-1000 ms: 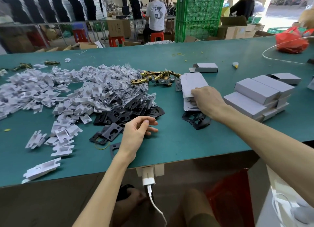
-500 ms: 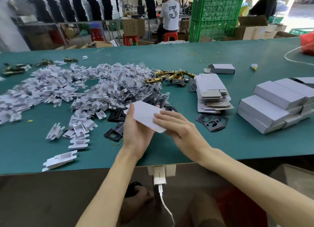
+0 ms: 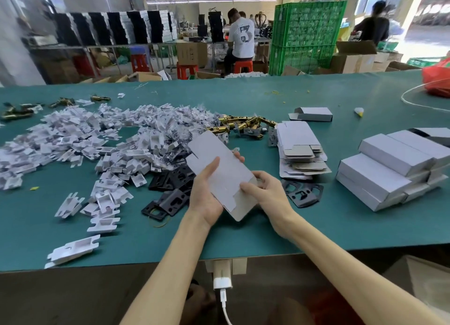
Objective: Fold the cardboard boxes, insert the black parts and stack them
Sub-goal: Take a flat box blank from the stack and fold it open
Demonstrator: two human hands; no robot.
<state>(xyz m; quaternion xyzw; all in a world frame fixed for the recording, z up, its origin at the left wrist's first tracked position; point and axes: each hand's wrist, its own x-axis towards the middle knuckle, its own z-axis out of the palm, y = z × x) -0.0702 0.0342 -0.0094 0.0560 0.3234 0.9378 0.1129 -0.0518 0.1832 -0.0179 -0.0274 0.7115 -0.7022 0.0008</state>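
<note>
Left hand (image 3: 207, 198) and right hand (image 3: 265, 193) both hold one flat blank (image 3: 220, 171) above the bench (image 3: 316, 229), centre, near the front edge. Left grip is clamped on the blank, with the thumb on top and fingertips showing past the far long edge. Right grip is clamped too, pinching the near right corner. The blank is tilted, its long axis running far-left to near-right. Its near flap hangs between the wrists, off the bench surface.

Black parts (image 3: 170, 195) lie just left of the left hand, touching the big pile of white inserts (image 3: 97, 142) that spreads to the left edge. One more black part (image 3: 303, 193) lies just right of the right hand. The stack of blanks (image 3: 299, 152) is near, behind that part. Folded boxes (image 3: 389, 171) are stacked far right, well apart from the hands. Brass latches (image 3: 243, 126) lie behind the blank, and a lone box (image 3: 313, 114) sits beyond the stack.

Room to move: green bench surface shows in a strip along the front edge under both forearms. It also shows in a gap between the stack of blanks and the boxes, and widely across the far side. A charger (image 3: 222, 276) hangs under the front edge.
</note>
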